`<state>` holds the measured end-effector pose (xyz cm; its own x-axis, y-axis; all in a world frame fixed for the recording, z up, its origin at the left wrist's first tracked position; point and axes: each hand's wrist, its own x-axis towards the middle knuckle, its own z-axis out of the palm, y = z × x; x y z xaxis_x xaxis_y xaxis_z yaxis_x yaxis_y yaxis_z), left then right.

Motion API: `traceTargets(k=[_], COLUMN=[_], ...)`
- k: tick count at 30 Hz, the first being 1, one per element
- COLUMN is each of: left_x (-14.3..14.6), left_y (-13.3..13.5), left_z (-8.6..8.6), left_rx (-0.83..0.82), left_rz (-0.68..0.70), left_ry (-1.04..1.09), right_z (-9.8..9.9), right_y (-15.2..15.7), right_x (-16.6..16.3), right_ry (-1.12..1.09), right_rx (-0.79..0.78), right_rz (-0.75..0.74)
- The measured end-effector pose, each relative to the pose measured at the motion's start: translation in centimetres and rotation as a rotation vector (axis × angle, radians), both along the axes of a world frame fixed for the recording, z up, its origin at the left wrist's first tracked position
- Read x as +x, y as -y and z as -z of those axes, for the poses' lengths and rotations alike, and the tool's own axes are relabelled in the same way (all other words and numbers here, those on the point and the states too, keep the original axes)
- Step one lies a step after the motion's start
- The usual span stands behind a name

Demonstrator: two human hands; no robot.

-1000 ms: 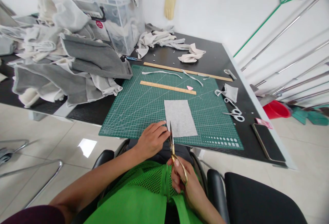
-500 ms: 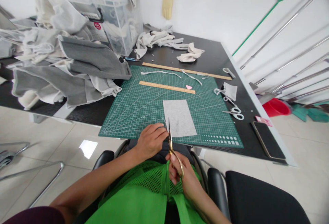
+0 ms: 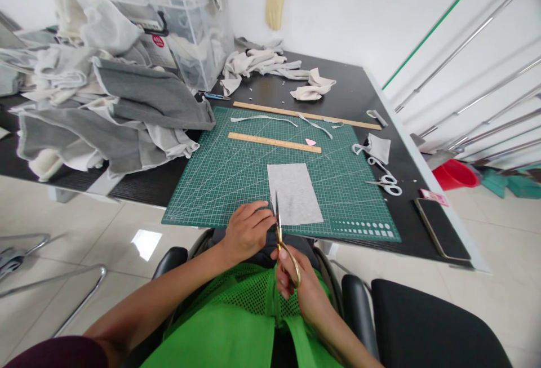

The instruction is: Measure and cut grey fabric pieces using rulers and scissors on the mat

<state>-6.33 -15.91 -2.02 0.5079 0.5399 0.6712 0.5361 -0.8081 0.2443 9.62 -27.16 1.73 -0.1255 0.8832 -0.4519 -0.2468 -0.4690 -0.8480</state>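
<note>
A light grey rectangular piece of cloth lies flat on the green cutting mat, close to its front edge. My right hand grips gold-handled scissors by the loops. Their blades point away from me along the cloth's left edge, narrowly apart if at all. Beside the blades, my left hand is closed, with bent fingers pinching at the cloth's lower left edge. What exactly sits between those fingertips is partly hidden.
Two wooden rulers, cloth strips and a pink chalk piece lie beyond the cloth. White scissors and a phone are at right. Grey fabric and a clear bin stand at left.
The scissors and both hands have barely shifted; the blades sit very slightly further up and left. A dark bit visible by my left fingertips earlier no longer shows clearly. The cloth stays in place.
</note>
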Motion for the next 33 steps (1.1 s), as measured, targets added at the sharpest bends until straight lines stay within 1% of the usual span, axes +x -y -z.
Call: traceTargets(k=[6, 12, 25, 33], left_x=[0.1, -0.1, 0.0, 0.0], left_y=[0.1, 0.1, 0.1, 0.0], left_z=[0.3, 0.5, 0.3, 0.4], left_rx=[0.010, 0.003, -0.027, -0.028], left_rz=[-0.016, 0.026, 0.049, 0.036], left_ry=[0.010, 0.010, 0.035, 0.028], right_z=[-0.3, -0.3, -0.3, -1.2], right_y=[0.0, 0.0, 0.2, 0.0], right_x=[-0.2, -0.2, -0.3, -0.5], right_ry=[0.032, 0.011, 0.017, 0.050], right_rx=[0.000, -0.001, -0.016, -0.050], right_rz=[0.001, -0.002, 0.006, 0.009])
